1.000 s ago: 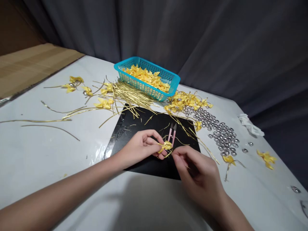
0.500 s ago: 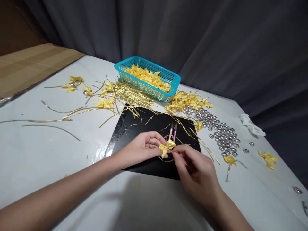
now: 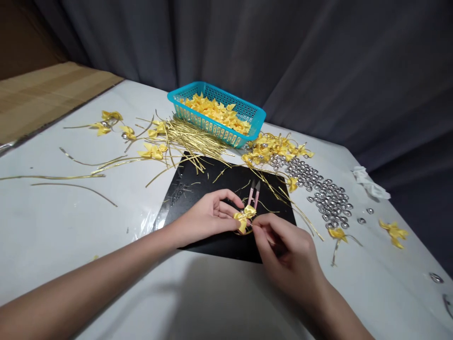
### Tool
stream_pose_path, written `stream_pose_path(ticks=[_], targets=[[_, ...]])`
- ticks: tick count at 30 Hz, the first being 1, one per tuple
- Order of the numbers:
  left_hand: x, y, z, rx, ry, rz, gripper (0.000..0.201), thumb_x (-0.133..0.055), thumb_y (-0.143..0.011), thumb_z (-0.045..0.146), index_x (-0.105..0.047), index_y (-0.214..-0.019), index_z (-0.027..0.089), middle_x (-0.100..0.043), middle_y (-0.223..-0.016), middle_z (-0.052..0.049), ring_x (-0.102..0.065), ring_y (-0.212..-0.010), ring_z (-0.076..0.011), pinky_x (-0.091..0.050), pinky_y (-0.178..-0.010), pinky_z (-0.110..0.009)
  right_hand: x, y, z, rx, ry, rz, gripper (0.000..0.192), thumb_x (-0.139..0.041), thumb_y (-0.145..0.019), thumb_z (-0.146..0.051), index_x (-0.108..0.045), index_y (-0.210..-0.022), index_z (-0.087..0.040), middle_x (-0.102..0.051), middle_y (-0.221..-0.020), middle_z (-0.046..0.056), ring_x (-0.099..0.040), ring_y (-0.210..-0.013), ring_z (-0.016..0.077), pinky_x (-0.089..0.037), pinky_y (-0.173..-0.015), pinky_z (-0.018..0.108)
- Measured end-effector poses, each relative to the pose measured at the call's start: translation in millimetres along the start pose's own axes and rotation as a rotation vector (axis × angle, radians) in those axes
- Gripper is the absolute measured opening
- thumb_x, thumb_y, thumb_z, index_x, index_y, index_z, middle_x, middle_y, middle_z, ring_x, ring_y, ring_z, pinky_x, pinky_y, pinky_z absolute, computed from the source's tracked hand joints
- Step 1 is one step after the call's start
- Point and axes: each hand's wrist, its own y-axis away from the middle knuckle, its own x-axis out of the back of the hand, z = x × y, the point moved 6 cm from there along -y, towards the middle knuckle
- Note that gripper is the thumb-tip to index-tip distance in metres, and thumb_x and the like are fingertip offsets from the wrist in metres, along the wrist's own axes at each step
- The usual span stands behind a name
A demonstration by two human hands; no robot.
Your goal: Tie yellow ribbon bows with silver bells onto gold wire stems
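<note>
- Over the black mat (image 3: 201,182) on the worktop (image 3: 152,302), we have a yellow bow (image 3: 245,217) between our hands, near the pink snips (image 3: 251,195).
- At the bow's left, our left hand's (image 3: 214,219) grip is closed, thumb and fingers pinching it.
- At its right, our right hand's (image 3: 288,243) grip pinches a thin strand (image 3: 250,224) with thumb and forefinger.
- Beyond, we see gold ties (image 3: 196,138) beside a blue basket (image 3: 257,126) of yellow ribbon pieces (image 3: 215,111).
</note>
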Motion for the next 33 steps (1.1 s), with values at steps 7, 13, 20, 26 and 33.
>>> stream_pose_path(ticks=[7,13,20,26,33], targets=[[-1.5,-0.2,0.8,-0.017,0.031,-0.025,0.028,-0.071,-0.063,0.009,-0.05,-0.081,0.014,-0.068,-0.065,-0.001,-0.065,-0.062,-0.0103,-0.047,-0.065,-0.021,-3.9,2.8,6.7,-0.063,-0.053,0.028,0.014,-0.044,-0.087,-0.012,-0.052,-0.077,-0.016,-0.036,-0.054,-0.005,-0.031,-0.045,0.0066,-0.026,-0.043,0.019],[-2.0,0.4,2.6,-0.038,0.02,-0.018,0.021,-0.068,-0.065,0.007,-0.05,-0.073,0.014,-0.069,-0.063,-0.001,-0.065,-0.061,-0.0099,-0.046,-0.064,-0.02,-11.7,7.5,14.9,-0.128,-0.146,0.013,0.011,-0.044,-0.088,-0.015,-0.052,-0.082,-0.016,-0.034,-0.055,-0.005,-0.029,-0.045,0.0065,-0.025,-0.042,0.019],[-1.6,0.2,2.6,-0.055,0.015,-0.014,0.019,-0.067,-0.065,0.008,-0.05,-0.071,0.014,-0.068,-0.061,0.0,-0.064,-0.059,-0.0101,-0.045,-0.064,-0.02,-13.8,8.2,15.1,-0.124,-0.165,0.043,0.01,-0.044,-0.087,-0.015,-0.051,-0.08,-0.016,-0.03,-0.053,-0.006,-0.027,-0.043,0.0061,-0.023,-0.041,0.019],[-0.6,1.4,4.2,-0.083,-0.054,0.018,0.017,-0.064,-0.068,0.011,-0.048,-0.071,0.015,-0.066,-0.061,0.001,-0.063,-0.061,-0.009,-0.044,-0.063,-0.018,-16.8,9.9,14.3,-0.147,-0.186,0.094,0.01,-0.043,-0.088,-0.015,-0.05,-0.082,-0.016,-0.037,-0.054,-0.006,-0.029,-0.041,0.0053,-0.022,-0.038,0.018],[-2.4,8.1,8.7,-0.235,-0.25,0.075,0.017,-0.063,-0.072,0.019,-0.047,-0.075,0.017,-0.058,-0.064,0.004,-0.055,-0.057,-0.0064,-0.038,-0.053,-0.015,-18.4,11.0,14.5,-0.14,-0.148,0.161,0.007,-0.044,-0.088,-0.016,-0.05,-0.086,-0.016,-0.039,-0.055,-0.006,-0.031,-0.04,0.005,-0.023,-0.037,0.017]])
